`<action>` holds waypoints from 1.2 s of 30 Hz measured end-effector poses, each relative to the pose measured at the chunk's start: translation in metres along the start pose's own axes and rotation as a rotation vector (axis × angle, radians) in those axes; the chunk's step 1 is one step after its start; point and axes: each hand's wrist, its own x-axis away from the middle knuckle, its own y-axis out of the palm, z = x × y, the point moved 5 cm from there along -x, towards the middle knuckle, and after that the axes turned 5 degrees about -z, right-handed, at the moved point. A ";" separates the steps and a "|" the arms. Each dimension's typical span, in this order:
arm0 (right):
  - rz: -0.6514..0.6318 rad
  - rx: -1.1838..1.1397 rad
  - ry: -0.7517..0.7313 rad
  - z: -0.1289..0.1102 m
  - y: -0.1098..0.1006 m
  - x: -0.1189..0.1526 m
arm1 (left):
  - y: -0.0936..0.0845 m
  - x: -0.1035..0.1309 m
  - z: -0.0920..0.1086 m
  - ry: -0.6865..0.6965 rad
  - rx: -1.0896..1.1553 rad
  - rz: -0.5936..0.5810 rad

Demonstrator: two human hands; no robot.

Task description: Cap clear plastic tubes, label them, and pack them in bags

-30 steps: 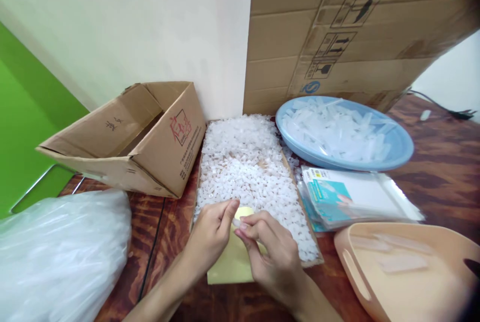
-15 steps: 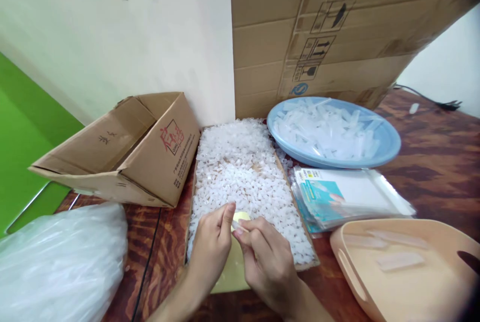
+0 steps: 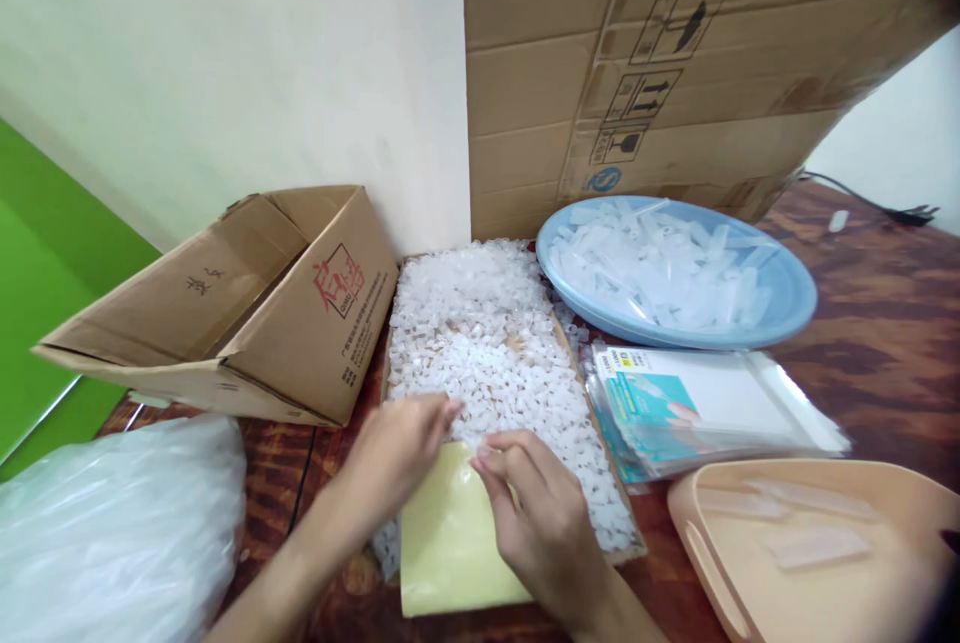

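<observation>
My right hand [image 3: 536,508] pinches a small translucent white piece [image 3: 484,449] between thumb and forefinger, at the top edge of a yellow sheet [image 3: 454,548]. To its left, my left hand [image 3: 405,448] is closed, its fingertips a little apart from the right ones. Motion blurs the left fingers, and whatever they hold is hidden. Many small translucent plastic pieces [image 3: 472,363] fill a shallow cardboard tray [image 3: 626,553] beyond and around the hands. The yellow sheet covers part of the tray's near end.
An open cardboard box [image 3: 300,313] stands left, behind a bulging plastic bag [image 3: 120,523]. On the right are a blue basin [image 3: 675,335] of translucent strips, stacked printed packets [image 3: 720,403] and a peach bin [image 3: 810,613] with several strips. A large carton [image 3: 540,73] rises behind.
My hands were together at the small white piece. The left has moved away leftward, while the right stays in nearly the same place. More of the yellow sheet shows now.
</observation>
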 end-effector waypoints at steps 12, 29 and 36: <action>0.090 -0.054 0.174 0.009 -0.030 -0.013 | -0.019 -0.054 -0.045 -0.104 -0.309 0.156; -0.156 -0.404 0.377 0.018 -0.013 0.007 | 0.007 0.057 0.009 0.326 0.561 0.190; -0.376 -0.491 0.777 0.033 0.000 0.026 | 0.012 0.073 0.005 0.322 0.579 0.319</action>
